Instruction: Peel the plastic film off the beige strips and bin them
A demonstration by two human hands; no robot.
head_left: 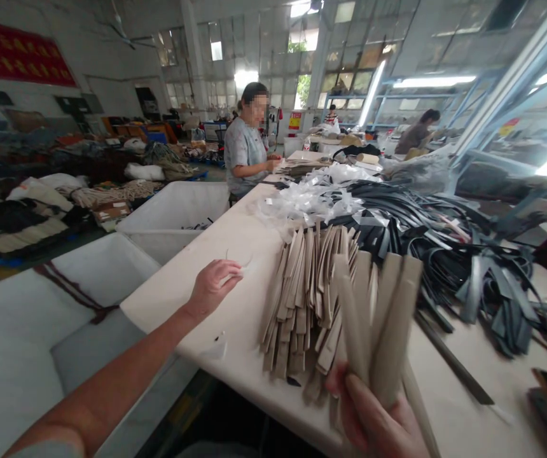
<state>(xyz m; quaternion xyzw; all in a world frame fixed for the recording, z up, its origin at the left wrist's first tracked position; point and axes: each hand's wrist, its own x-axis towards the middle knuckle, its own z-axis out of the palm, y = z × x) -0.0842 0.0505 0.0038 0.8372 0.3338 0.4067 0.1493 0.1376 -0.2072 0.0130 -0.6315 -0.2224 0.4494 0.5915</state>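
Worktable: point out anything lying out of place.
A dark strip sticks out from the black heap across bare tabletop, and a small pale scrap lies alone by the near edge, apart from the beige strips; both look like strays.

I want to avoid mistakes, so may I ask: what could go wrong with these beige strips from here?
The held beige strips could slip apart, since their upper ends spread loosely above the right hand. The beige strip pile lies close to the near edge of the table, so a bump might push some off.
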